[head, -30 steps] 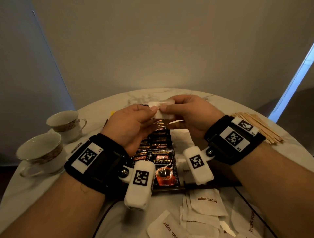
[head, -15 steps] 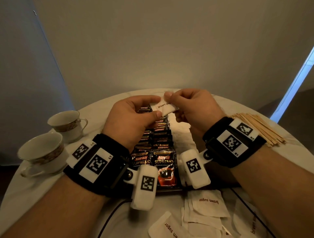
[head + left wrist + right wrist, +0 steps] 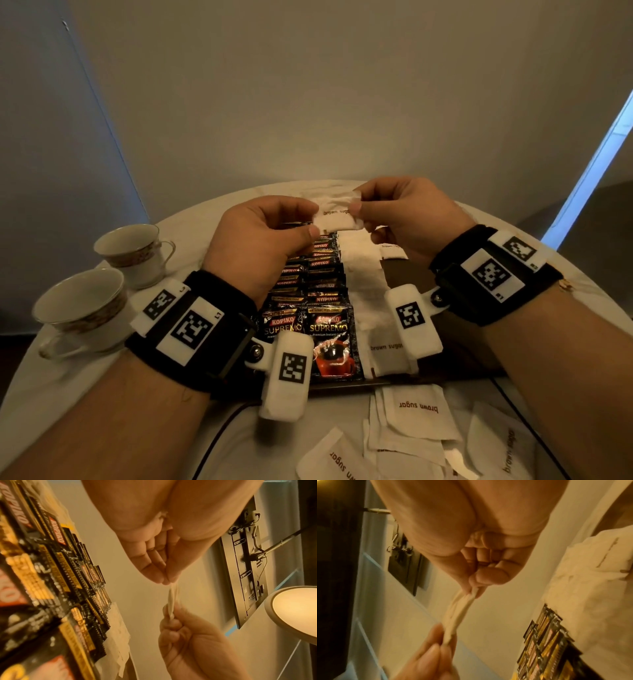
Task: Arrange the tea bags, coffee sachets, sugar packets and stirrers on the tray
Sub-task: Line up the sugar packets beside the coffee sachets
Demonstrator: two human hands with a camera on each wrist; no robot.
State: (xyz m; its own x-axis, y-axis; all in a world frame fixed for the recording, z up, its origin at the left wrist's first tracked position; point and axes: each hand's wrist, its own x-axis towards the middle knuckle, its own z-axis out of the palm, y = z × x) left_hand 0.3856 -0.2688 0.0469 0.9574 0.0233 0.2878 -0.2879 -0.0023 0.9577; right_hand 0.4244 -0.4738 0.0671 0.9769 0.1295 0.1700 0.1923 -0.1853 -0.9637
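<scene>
Sugar packet, white and printed "brown sugar", is held in the air above the far end of the tray, the left hand pinching its left edge and the right hand its right edge. Only the head view shows the print, the "KOPIKO SUPREMO" coffee sachets lined up on the tray, a row of white packets beside them and more "brown sugar" packets loose on the table. Both wrist views show the held packet edge-on between curled fingertips.
</scene>
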